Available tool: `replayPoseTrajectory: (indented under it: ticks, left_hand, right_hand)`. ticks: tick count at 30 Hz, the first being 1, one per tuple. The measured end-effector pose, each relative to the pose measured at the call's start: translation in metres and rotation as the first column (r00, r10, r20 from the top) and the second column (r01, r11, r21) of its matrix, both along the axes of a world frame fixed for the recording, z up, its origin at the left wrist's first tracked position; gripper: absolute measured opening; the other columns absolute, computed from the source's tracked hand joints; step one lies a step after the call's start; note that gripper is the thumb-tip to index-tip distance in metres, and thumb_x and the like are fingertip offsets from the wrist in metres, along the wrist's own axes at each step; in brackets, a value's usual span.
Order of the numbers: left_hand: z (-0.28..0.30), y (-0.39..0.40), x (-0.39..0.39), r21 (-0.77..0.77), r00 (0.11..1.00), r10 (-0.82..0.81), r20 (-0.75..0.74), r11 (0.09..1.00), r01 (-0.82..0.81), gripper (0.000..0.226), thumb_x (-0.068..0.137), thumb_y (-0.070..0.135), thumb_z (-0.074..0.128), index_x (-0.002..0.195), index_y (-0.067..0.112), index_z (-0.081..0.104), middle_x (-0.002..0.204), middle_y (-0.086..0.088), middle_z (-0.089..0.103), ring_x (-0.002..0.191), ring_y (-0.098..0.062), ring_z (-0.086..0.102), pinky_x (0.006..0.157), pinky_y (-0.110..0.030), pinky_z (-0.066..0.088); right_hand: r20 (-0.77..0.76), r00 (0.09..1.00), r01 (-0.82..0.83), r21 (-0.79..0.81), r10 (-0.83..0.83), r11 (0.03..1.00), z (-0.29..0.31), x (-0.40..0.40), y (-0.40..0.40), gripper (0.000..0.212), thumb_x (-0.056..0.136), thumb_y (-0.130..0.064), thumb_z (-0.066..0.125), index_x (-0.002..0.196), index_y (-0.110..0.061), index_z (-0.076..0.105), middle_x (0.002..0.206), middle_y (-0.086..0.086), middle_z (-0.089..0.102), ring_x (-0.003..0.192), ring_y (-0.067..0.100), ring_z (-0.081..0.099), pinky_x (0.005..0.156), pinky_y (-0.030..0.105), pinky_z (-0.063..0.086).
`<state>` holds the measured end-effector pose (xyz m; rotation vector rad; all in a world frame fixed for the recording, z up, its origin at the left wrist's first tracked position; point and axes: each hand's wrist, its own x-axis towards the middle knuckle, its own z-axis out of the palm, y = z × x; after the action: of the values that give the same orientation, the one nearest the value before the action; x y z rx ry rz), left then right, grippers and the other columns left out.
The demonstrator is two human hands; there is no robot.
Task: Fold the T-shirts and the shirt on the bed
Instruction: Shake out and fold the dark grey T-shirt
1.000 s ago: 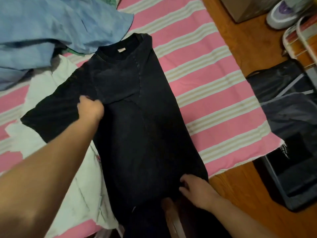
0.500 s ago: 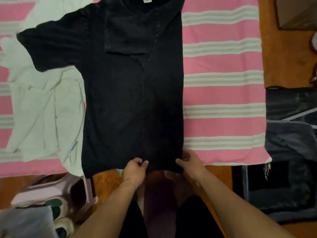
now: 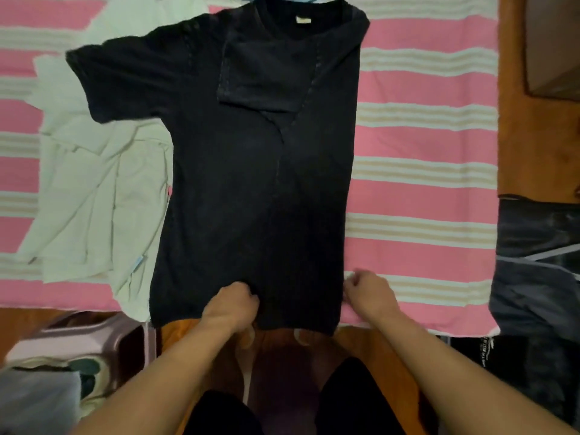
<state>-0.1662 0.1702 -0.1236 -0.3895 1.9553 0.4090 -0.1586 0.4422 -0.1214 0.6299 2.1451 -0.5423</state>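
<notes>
- Here the black T-shirt (image 3: 251, 183) lies flat at frame centre on the striped bed (image 3: 423, 136), its right side folded inward.
- Left hand (image 3: 230, 304) pinches its hem; right hand (image 3: 368, 291), fingers curled, grips the hem's right corner.
- A pale T-shirt (image 3: 94, 183) lies partly beneath at left.
- Dark bag (image 3: 539, 262) at right; stool (image 3: 88, 343) lower left.

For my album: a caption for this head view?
Both hands grip the half-folded black cotton T-shirt near its hem on the pink striped bed sheet.
</notes>
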Motion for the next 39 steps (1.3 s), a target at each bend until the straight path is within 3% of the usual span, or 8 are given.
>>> replayPoseTrajectory:
  ticks: [10,18,22,24,28,32,35,39]
  left_hand:
    - [0.041,-0.028,-0.183,0.377,0.646,0.740,-0.188,0.661,-0.648,0.016,0.102,0.023,0.052,0.101,0.014,0.066,0.100,-0.009,0.073,0.087,-0.025,0.070,0.081,-0.040,0.057]
    - [-0.018,-0.010,-0.342,0.208,0.592,0.485,-0.644,0.855,-0.475,0.050,0.099,0.035,0.059,0.142,0.011,0.050,0.133,-0.012,0.060,0.123,-0.031,0.056,0.103,-0.040,0.044]
    - [-0.041,0.004,-0.393,0.159,0.646,0.465,-0.605,0.866,-0.474,0.062,0.096,0.046,0.062,0.142,0.008,0.045,0.137,-0.017,0.053,0.125,-0.036,0.053,0.101,-0.042,0.044]
    - [-0.045,0.008,-0.400,0.226,0.634,0.575,-0.516,0.806,-0.547,0.055,0.094,0.041,0.068,0.133,0.008,0.047,0.123,-0.012,0.057,0.111,-0.032,0.059,0.089,-0.038,0.048]
    - [-0.027,0.005,-0.380,0.472,0.382,0.791,-0.477,0.598,-0.648,0.016,0.091,0.030,0.071,0.095,0.015,0.068,0.092,-0.004,0.073,0.085,-0.025,0.070,0.082,-0.043,0.059]
    - [-0.001,0.002,-0.337,0.557,0.291,0.927,-0.237,0.375,-0.741,0.013,0.096,0.035,0.063,0.098,0.024,0.070,0.090,-0.001,0.077,0.085,-0.025,0.073,0.079,-0.045,0.061]
    - [-0.012,-0.007,-0.327,0.423,0.405,0.897,-0.179,0.442,-0.791,0.027,0.096,0.046,0.062,0.106,0.021,0.063,0.096,-0.002,0.073,0.085,-0.023,0.070,0.075,-0.039,0.058]
    - [-0.020,-0.023,-0.354,0.348,0.405,0.767,-0.498,0.605,-0.716,0.042,0.093,0.046,0.068,0.123,0.020,0.054,0.096,0.002,0.068,0.091,-0.020,0.066,0.085,-0.037,0.053]
  right_hand:
    - [-0.467,0.856,-0.209,0.079,0.222,0.975,0.032,-0.273,0.016,0.019,0.093,-0.002,0.049,0.097,-0.011,0.065,0.096,0.009,0.063,0.090,0.034,0.060,0.072,0.035,0.042]
    - [-0.622,0.602,-0.441,0.264,0.501,0.858,-0.004,-0.435,0.002,0.044,0.094,-0.007,0.050,0.137,-0.016,0.054,0.136,0.010,0.052,0.117,0.037,0.057,0.095,0.043,0.048]
    - [-0.457,0.674,-0.476,0.332,0.580,0.814,-0.023,-0.478,-0.011,0.042,0.098,-0.016,0.051,0.140,-0.013,0.047,0.136,0.015,0.046,0.116,0.045,0.056,0.095,0.044,0.046]
    - [-0.449,0.665,-0.459,0.386,0.597,0.801,-0.026,-0.483,-0.017,0.024,0.097,-0.015,0.050,0.120,-0.009,0.054,0.123,0.016,0.047,0.104,0.046,0.058,0.085,0.045,0.046]
    - [-0.634,0.512,-0.388,0.431,0.580,0.815,-0.030,-0.479,-0.024,0.010,0.093,-0.008,0.052,0.103,-0.011,0.050,0.107,0.011,0.042,0.064,0.034,0.045,0.058,0.041,0.038]
    - [-0.663,0.507,-0.421,0.368,0.551,0.829,-0.049,-0.483,-0.036,0.010,0.097,-0.014,0.053,0.106,-0.013,0.048,0.111,0.009,0.040,0.058,0.030,0.039,0.057,0.038,0.034]
    - [-0.656,0.588,-0.386,0.287,0.473,0.877,-0.060,-0.484,-0.046,0.021,0.095,-0.009,0.052,0.115,-0.012,0.049,0.119,0.011,0.040,0.069,0.029,0.043,0.065,0.037,0.036]
    - [-0.643,0.623,-0.395,0.231,0.445,0.889,-0.065,-0.490,-0.046,0.038,0.092,-0.008,0.053,0.130,-0.011,0.049,0.126,0.012,0.040,0.090,0.034,0.052,0.075,0.039,0.042]
